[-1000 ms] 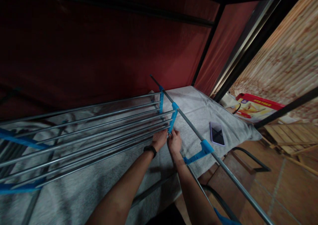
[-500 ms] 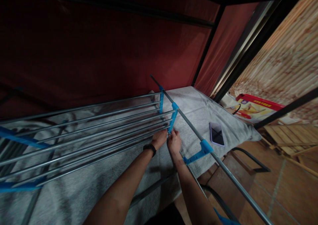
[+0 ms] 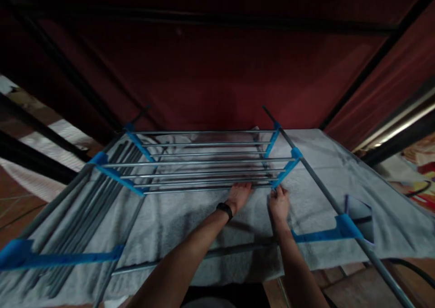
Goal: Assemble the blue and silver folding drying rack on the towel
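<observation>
A rack of thin metal tubes and blue plastic brackets lies across a grey cloth. My left hand (image 3: 239, 194), with a black band on its wrist, has its fingers curled over the nearest metal tube (image 3: 190, 190), close to that tube's right end. At the near tip of the right blue bracket (image 3: 287, 169), my right hand (image 3: 280, 202) is closed in a pinch. Its fingers partly hide the joint. The bracket hangs from a long grey pole (image 3: 317, 181). Another blue bracket (image 3: 118, 176) carries the tubes' left ends.
Several loose tubes (image 3: 91, 208) lie on the cloth (image 3: 204, 222) at left. Lower blue brackets jut inward at left (image 3: 74, 258) and right (image 3: 319, 236). A phone (image 3: 362, 224) lies behind the right pole. A dark red panel (image 3: 217, 81) stands behind.
The view has swung left, bringing the rack's left side into sight. My left hand has slid left along the tube, away from the bracket. My right hand stays at the bracket's tip.
</observation>
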`<state>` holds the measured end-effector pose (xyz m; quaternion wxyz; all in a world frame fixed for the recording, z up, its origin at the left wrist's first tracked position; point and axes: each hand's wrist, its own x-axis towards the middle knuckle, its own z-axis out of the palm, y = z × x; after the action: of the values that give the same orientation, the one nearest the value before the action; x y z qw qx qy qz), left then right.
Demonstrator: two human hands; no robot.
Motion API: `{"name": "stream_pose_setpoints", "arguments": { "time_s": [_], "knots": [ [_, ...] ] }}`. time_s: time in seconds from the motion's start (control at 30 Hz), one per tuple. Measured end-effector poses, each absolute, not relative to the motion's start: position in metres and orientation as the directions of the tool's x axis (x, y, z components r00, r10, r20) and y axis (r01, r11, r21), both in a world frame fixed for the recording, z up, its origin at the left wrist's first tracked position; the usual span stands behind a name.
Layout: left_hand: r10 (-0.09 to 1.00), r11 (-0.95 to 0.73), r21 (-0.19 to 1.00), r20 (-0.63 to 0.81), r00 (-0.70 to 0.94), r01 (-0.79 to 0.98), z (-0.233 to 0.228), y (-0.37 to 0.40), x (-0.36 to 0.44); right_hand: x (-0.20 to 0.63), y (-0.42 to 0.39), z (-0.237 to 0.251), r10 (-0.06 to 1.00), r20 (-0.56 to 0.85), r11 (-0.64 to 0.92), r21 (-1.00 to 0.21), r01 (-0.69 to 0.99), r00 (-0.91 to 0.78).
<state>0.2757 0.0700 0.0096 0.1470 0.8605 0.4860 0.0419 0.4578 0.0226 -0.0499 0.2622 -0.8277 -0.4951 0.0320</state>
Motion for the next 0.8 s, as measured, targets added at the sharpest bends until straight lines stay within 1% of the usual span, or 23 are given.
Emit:
{"name": "stream_pose_setpoints", "arguments": {
  "time_s": [0.2,0.4,0.8],
  "knots": [
    [0.819,-0.533,0.294,-0.053,0.571,0.793,0.008,0.073,0.272,0.46,0.02,-0.05,0.837,0.202,-0.383,-0.446,0.809,0.508],
    [0.787,-0.574,0.296,-0.057,0.614,0.764,0.009,0.076,0.271,0.46,0.02,-0.049,0.836,0.197,-0.386,-0.451,0.805,0.511],
    [0.777,-0.569,0.314,-0.098,0.622,0.76,0.007,0.081,0.271,0.463,0.021,-0.054,0.842,0.195,-0.381,-0.444,0.811,0.503]
  ]
}}
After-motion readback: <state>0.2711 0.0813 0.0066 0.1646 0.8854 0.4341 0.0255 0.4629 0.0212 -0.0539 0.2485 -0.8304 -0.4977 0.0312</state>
